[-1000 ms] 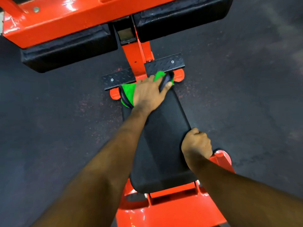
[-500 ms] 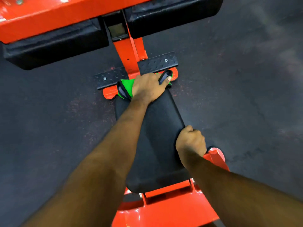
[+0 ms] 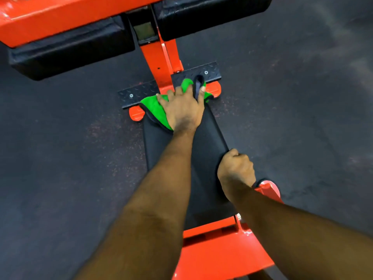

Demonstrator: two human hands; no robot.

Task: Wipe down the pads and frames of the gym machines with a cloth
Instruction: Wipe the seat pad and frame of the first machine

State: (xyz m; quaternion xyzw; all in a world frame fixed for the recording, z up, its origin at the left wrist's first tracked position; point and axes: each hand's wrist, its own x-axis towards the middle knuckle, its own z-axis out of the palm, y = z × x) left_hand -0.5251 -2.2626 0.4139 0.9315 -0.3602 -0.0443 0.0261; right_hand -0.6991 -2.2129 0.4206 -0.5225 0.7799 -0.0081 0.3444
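Note:
A green cloth with a dark hem lies on the far end of the black seat pad of an orange gym machine. My left hand presses down on the cloth with its fingers spread. A fold of the hem stands up, pinched between thumb and index finger. My right hand grips the pad's right edge, fingers curled under it. The orange frame rises beyond the pad.
Two black pads hang under an orange beam at the top. A black tread plate crosses the frame just past the seat. Orange feet and the orange base rest on dark rubber floor.
My left hand has spread its fingers and pushed the cloth a little further over the pad's far edge. My right hand keeps the same grip on the pad's edge.

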